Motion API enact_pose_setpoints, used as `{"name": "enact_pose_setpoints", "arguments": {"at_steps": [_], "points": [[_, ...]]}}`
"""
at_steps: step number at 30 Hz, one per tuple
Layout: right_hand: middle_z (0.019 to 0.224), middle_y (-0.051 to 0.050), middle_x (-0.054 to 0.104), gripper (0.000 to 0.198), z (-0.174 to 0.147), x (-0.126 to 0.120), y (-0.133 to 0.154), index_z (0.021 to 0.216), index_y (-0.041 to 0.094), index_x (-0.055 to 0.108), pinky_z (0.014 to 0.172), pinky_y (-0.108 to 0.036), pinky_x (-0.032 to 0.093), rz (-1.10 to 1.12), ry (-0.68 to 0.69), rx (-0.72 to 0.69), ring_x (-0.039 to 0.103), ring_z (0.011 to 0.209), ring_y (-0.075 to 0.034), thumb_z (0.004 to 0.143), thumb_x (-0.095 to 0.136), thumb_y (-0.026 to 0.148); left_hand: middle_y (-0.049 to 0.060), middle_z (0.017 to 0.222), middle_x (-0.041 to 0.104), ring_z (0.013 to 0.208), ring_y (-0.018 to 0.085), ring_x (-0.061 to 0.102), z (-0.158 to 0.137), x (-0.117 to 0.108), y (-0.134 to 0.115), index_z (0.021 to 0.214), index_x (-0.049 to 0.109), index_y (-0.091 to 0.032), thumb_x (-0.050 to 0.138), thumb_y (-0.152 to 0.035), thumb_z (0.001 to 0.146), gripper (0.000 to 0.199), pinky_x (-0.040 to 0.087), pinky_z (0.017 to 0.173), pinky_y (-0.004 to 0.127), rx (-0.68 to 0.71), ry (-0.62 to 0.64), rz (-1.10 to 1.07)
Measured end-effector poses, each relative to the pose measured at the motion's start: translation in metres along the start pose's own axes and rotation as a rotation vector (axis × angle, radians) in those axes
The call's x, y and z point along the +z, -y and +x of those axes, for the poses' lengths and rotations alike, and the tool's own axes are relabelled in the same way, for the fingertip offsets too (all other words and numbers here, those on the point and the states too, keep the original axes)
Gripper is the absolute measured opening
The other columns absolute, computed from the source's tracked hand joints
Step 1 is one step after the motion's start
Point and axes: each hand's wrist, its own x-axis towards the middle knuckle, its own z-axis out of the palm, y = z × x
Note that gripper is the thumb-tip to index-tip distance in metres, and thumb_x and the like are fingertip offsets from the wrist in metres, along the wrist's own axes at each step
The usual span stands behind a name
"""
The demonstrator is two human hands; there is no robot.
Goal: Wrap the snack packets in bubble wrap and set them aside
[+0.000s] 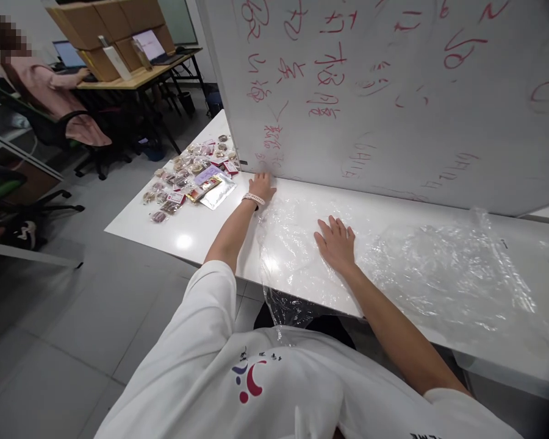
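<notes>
1. Nearest the lens I see the white shirt (265,378), both bare arms reaching forward from it over the table (196,228).
2. Right hand (336,242): open, palm down, fingers spread, pressed flat on the plastic sheet (430,268). It grips nothing.
3. Left hand (261,186): open and flat too, fingers toward the whiteboard (393,91), resting at the sheet's far left corner where table meets board. A pale wristband (253,198) sits on that wrist.
4. The sheet is clear film, lying along the table in front of the board. Its near left corner hangs over the table's front edge, above the lap.
5. Long axis, as I read it: left to right along the table, parallel to the board's bottom edge. The left end sits under the hands; the right end runs toward the frame's right side.
6. Progress, my judgement: the left part under the hands looks fairly flat against the table. The right part is crumpled and puffed up, so smoothing there looks undone, and the hanging corner is not yet on the table.
7. Left of the sheet, apart from it: a scatter of small wrapped snack packets (187,177) on the table's far end.
8. Background left: another person in pink (50,91) seated at a desk with laptops (68,55) and cardboard boxes (105,24). Not involved.
</notes>
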Motion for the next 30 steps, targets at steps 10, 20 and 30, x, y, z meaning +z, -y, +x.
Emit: {"name": "enact_pose_setpoints", "arguments": {"at_steps": [10,20,30], "points": [[0.161,-0.009,0.031,0.059,0.001,0.005,-0.002,0.148,0.026,0.042,0.118,-0.058,0.021,-0.090,-0.010,0.007,0.021,0.150,-0.029,0.102,0.017,0.051,0.010,0.115,0.063,0.110,0.019,0.053,-0.047,-0.036,0.056,0.119,0.054,-0.012,0.040,-0.026,0.105,0.025,0.040,0.098,0.040,-0.413,-0.485,-0.150],[0.162,-0.009,0.030,0.057,0.000,0.007,-0.001,0.149,0.026,0.042,0.119,-0.058,0.019,-0.067,-0.017,0.010,0.020,0.150,-0.029,0.103,0.018,0.050,0.013,0.129,0.056,0.133,0.037,0.041,-0.190,-0.086,0.203,0.119,0.054,-0.015,0.063,-0.022,0.092,0.030,0.031,0.107,0.063,-0.810,-0.568,-0.042],[0.162,-0.010,0.029,0.056,0.002,0.007,-0.001,0.148,0.024,0.043,0.119,-0.059,0.017,-0.017,-0.028,0.012,0.020,0.150,-0.031,0.103,0.021,0.048,0.016,0.123,0.058,0.114,0.034,0.055,-0.220,-0.073,0.156,0.116,0.057,-0.019,0.058,-0.022,0.092,0.025,0.038,0.094,0.056,-0.720,-0.781,-0.152]]}}
